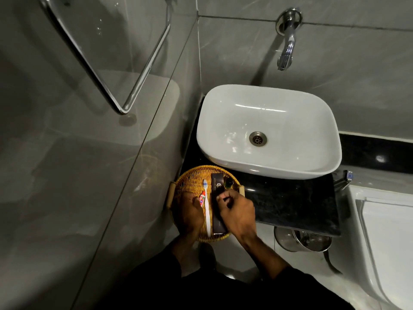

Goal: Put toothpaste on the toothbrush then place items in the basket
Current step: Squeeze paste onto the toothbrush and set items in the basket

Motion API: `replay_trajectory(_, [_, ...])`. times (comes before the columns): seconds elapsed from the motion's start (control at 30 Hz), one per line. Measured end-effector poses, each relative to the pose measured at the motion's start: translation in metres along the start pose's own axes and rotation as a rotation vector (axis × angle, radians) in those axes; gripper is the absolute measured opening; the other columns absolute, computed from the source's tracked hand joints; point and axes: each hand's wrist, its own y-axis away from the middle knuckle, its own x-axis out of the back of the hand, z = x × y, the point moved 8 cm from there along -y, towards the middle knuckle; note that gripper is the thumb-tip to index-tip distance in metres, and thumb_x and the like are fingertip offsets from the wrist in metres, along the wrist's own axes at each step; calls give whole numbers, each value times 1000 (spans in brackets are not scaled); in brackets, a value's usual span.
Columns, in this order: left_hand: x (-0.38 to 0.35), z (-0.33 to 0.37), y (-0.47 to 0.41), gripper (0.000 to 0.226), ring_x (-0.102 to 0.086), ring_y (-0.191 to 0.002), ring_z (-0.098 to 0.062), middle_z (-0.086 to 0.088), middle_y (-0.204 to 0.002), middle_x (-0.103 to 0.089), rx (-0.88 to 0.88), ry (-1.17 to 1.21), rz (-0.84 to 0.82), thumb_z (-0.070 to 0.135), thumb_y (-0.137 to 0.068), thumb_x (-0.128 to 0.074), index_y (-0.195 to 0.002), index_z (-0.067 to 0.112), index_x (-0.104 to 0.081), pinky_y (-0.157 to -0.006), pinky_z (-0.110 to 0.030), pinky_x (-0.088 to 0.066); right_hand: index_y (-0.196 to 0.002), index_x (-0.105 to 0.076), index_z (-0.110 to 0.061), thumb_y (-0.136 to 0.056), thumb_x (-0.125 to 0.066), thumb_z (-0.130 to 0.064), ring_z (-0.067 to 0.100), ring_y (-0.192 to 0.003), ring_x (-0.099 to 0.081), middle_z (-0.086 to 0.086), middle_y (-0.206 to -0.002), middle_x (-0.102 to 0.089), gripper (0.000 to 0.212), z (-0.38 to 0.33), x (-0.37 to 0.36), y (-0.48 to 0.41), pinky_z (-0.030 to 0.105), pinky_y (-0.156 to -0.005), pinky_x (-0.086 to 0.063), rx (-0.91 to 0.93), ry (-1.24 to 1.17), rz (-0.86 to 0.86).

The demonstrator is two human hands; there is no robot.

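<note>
A round wicker basket [190, 175] sits on the black counter's left end, below the sink. Inside it lie a white toothbrush [206, 209] with its bristles pointing away from me, a small red and white toothpaste tube [202, 198] to its left, and a long dark box [217, 189] to its right. My left hand [190, 214] rests in the basket with its fingers on the toothpaste tube. My right hand [237, 211] lies over the dark box, fingers curled on its right edge. A small dark green item [229, 184] shows above that hand.
A white basin [223, 121] stands behind the basket under a chrome wall tap [287, 45]. The black counter [290, 202] extends right. A steel bin [301, 241] stands below it, a white toilet [384, 242] at far right. Glass panel and chrome rail [125, 106] are on the left.
</note>
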Motion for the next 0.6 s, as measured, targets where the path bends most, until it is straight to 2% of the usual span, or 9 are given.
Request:
replay_trajectory(0.07, [-5, -7, 4, 42, -51, -129, -36, -17, -140, -55, -39, -91, -46, 29, -96, -59, -132, 9, -55, -106, -51, -45, -98, -77, -25, -94, -69, -30, 1, -74, -67, -10, -86, -75, 10, 5, 6, 8, 9, -61, -49, 29, -30, -18])
replay_trajectory(0.17, [-11, -8, 6, 47, -47, -135, -32, -13, -146, -51, -74, -241, -76, 34, -97, -56, -139, 13, -51, -111, -48, -42, -94, -76, -28, -93, -69, -28, 0, -70, -66, -14, -80, -71, 7, 13, 18, 13, 8, -57, -47, 75, -61, -42])
replay_trajectory(0.37, [-3, 0, 13, 40, -57, -120, -29, -10, -130, -63, -46, -216, 25, 40, -96, -57, -126, 15, -60, -102, -43, -47, -89, -76, -32, -90, -69, -32, -2, -74, -68, -18, -77, -73, 6, 27, 40, 16, 10, -57, -50, 169, -92, -95])
replay_trajectory(0.6, [3, 3, 29, 44, -55, -123, -35, -17, -132, -59, 23, -181, 141, 42, -99, -50, -128, 10, -60, -104, -52, -47, -84, -71, -37, -87, -68, -39, -2, -66, -66, -23, -77, -69, 5, 33, 85, 0, 5, -52, -42, 263, -102, -118])
